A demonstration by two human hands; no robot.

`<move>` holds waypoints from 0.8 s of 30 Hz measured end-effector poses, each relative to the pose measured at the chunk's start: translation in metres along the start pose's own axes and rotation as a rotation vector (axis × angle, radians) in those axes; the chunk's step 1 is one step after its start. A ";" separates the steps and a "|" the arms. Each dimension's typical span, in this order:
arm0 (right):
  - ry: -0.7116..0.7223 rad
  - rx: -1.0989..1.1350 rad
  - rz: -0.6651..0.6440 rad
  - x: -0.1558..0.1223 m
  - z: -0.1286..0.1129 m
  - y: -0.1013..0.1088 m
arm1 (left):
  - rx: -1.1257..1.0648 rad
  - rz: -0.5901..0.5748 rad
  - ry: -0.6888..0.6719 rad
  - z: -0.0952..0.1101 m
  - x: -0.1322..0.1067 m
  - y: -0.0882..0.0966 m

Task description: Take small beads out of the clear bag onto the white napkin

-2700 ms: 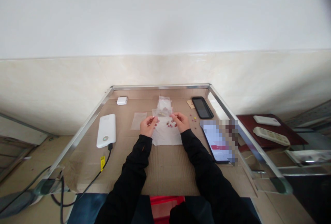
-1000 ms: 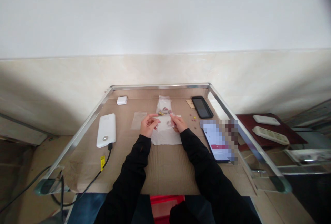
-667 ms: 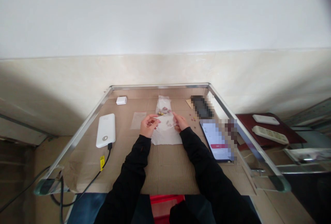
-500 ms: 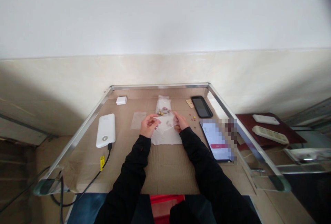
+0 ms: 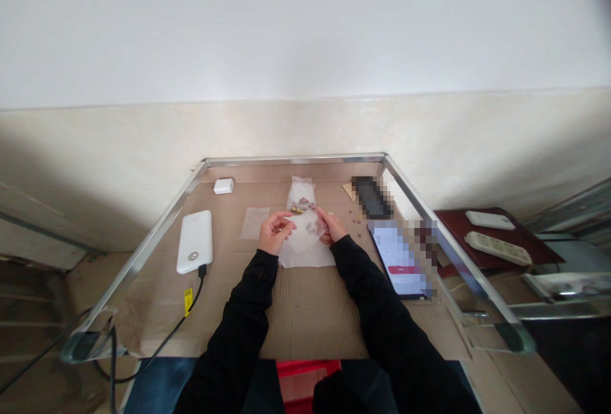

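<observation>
Closest in, at the bottom edge of the frame, sits the rim of a red plastic crate [image 5: 305, 377]; above it, 2 black sleeves [image 5: 238, 331] reach onto a brown cardboard sheet [image 5: 310, 312] covering the tabletop; the left hand [image 5: 275, 233] and right hand [image 5: 333, 226] meet near the middle of the table, both grasping a small clear plastic bag [image 5: 303, 230] between thumbs and fingers; a few reddish pellets [image 5: 311, 227] lie in that bag near the right hand; the bag hangs just above a white paper sheet [image 5: 305, 260]; beyond it lies a second clear bag [image 5: 300, 196] holding colored pellets; small pellets [image 5: 356, 216] are scattered to the right; a flat transparent sleeve [image 5: 254, 223] lies to the left, near a white power bank [image 5: 194, 241] with a black cable [image 5: 184, 318]; a lit smartphone [image 5: 398, 261] and a dark phone [image 5: 371, 197], both partly pixelated, lie at right; a white charger [image 5: 223, 186] sits at the far left corner, inside a metal table frame [image 5: 296, 160]; at the far right, a white power strip [image 5: 498, 248] lies on a dark red surface [image 5: 458, 235].
</observation>
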State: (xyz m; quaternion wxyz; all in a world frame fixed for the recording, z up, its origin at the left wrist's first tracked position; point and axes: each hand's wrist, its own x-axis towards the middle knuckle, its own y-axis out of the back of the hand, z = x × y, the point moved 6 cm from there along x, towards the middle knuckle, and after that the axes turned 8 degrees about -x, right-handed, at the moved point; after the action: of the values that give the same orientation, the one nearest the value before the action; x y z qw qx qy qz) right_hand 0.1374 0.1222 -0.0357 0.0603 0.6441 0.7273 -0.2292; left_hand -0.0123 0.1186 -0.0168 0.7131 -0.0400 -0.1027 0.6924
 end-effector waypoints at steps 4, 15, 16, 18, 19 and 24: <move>0.018 0.008 0.018 0.005 0.001 0.006 | -0.005 -0.003 -0.013 0.002 -0.001 0.000; 0.619 -0.912 0.476 -0.014 -0.029 0.012 | -0.030 0.393 -0.096 0.014 0.002 0.046; 0.612 -0.987 0.477 -0.014 -0.027 0.010 | -0.017 0.445 -0.120 0.016 0.001 0.053; 0.590 -1.107 0.467 -0.014 -0.025 0.007 | 0.032 0.501 -0.165 0.018 -0.001 0.066; 0.580 -1.152 0.462 -0.013 -0.023 0.005 | 0.058 0.514 -0.174 0.019 -0.002 0.071; 0.521 -1.296 0.451 -0.009 -0.019 0.004 | 0.159 0.574 -0.189 0.017 -0.009 0.092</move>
State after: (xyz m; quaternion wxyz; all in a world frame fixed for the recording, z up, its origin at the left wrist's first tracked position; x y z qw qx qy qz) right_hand 0.1466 0.1221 -0.0167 0.3000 0.6469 0.5573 0.4254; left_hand -0.1055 0.1118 -0.0196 0.4767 0.0530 -0.0985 0.8719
